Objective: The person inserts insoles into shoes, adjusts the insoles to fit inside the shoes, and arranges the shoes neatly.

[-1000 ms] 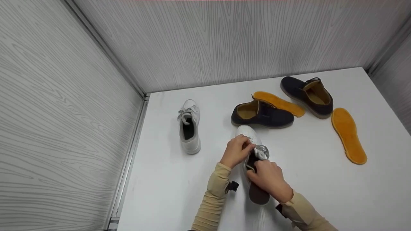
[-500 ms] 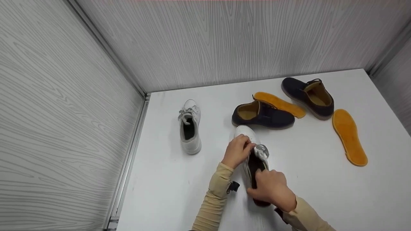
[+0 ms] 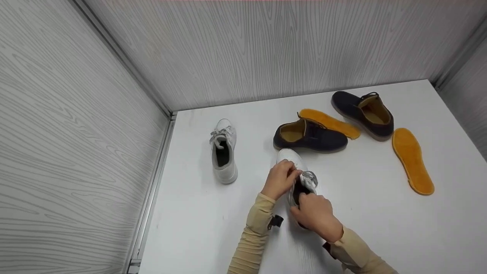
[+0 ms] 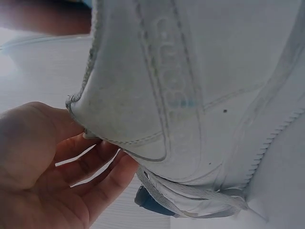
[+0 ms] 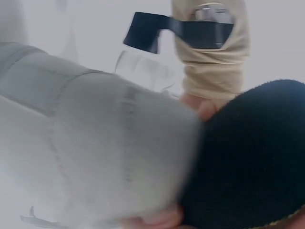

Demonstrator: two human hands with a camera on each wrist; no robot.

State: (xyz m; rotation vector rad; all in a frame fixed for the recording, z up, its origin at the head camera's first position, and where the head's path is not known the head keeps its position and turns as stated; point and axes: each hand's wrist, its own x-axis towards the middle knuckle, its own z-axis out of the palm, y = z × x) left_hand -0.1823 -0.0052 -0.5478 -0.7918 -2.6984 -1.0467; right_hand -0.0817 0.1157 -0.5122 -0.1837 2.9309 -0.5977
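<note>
Left hand: I see my left hand (image 3: 279, 179) curled on the near sneaker (image 3: 295, 161), its fingers pinching at the tongue and laces; the left wrist view shows the fingers (image 4: 97, 169) wrapped under the white side wall.
Right hand: my right hand (image 3: 315, 215) covers the heel end of that shoe, its grip closed on the dark insole (image 3: 301, 189), which sits in the shoe opening.
Right wrist view: the dark insole (image 5: 248, 157) lies beside the blurred white heel (image 5: 95, 143); the fingers are mostly hidden.
Near sneaker: it lies on the white worktop (image 3: 380, 213), toe pointing away from me, just in front of the near dark shoe.
Second sneaker: the other white one (image 3: 223, 156) stands apart to the left, laced, its opening dark.
Dark shoes: one (image 3: 310, 136) lies on its side just beyond the near sneaker, the other (image 3: 363, 114) stands further back on the right.
Yellow insoles: one (image 3: 329, 122) lies between the dark shoes, touching the nearer; the other (image 3: 412, 161) lies alone on the right.
Sleeves: beige, with a dark strap (image 3: 276, 222) at the left wrist.
</note>
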